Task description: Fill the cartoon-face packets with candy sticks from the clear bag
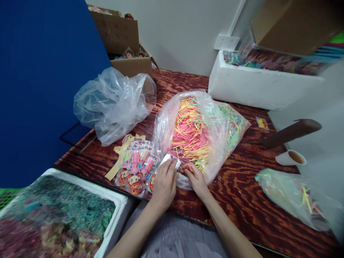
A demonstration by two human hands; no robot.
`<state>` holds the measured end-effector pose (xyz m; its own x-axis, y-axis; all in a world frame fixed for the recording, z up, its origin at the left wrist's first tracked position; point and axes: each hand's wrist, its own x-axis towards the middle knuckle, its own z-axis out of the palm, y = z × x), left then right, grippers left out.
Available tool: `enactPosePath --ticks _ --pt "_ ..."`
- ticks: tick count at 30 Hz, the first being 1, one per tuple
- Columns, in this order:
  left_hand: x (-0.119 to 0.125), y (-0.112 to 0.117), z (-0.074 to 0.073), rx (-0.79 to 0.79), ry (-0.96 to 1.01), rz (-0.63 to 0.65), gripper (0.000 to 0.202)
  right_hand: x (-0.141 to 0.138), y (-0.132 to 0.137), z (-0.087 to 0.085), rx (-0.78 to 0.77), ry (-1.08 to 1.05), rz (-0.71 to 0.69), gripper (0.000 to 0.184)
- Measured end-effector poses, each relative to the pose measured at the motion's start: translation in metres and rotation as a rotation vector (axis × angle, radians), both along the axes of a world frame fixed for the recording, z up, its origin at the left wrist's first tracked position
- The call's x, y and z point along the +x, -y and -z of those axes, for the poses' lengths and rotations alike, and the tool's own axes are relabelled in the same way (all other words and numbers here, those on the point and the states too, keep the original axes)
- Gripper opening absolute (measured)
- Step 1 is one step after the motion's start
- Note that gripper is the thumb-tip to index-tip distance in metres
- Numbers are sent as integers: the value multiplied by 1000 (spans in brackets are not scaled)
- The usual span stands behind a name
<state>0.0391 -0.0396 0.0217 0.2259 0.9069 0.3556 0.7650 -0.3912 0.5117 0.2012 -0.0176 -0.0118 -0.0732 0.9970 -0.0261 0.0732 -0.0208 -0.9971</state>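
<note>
A large clear plastic bag [163, 125] lies open on the table, full of thin pink and yellow sticks [189, 132]. At its near edge my left hand [165, 181] grips a small white-topped packet [170, 159], whose lower part is hidden by the fingers. Close beside it, my right hand [197, 179] pinches a small bunch of the sticks [189, 167], their pink and yellow ends showing. To the left of my left hand lies a pile of filled clear packets [135, 168], printed with a cartoon face and colourful letters.
A crumpled clear bag [118, 104] lies behind the packets. Foam boxes stand at the back right [258, 84] and front left [115, 208], the latter holding colourful pieces. A paper cup [287, 157], brown cylinder [292, 132] and another bag of sticks [292, 197] are at right.
</note>
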Motion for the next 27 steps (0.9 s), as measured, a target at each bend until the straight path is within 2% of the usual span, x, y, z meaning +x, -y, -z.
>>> enactPosePath --ticks 4,7,9,13,15,18,21,27 --pt "17 2 -4 -12 -46 198 58 1 3 5 66 24 -20 14" --pt "18 1 -3 -34 -81 294 57 0 4 6 114 45 -14 17" --pt "10 -1 -1 -28 -43 224 54 0 4 4 119 69 -16 17" --pt "-13 -7 5 -9 -48 -144 44 1 4 1 125 102 -32 22" --pt "-20 -10 8 -28 -139 -243 43 1 4 1 137 111 -44 24" --pt "-22 -15 12 -48 -233 -234 49 2 4 3 151 117 -70 26" --pt "-20 -20 17 -38 -205 -236 51 2 4 4 165 121 -82 25" --pt "-27 -24 25 39 79 -218 20 1 4 1 171 139 -64 22"
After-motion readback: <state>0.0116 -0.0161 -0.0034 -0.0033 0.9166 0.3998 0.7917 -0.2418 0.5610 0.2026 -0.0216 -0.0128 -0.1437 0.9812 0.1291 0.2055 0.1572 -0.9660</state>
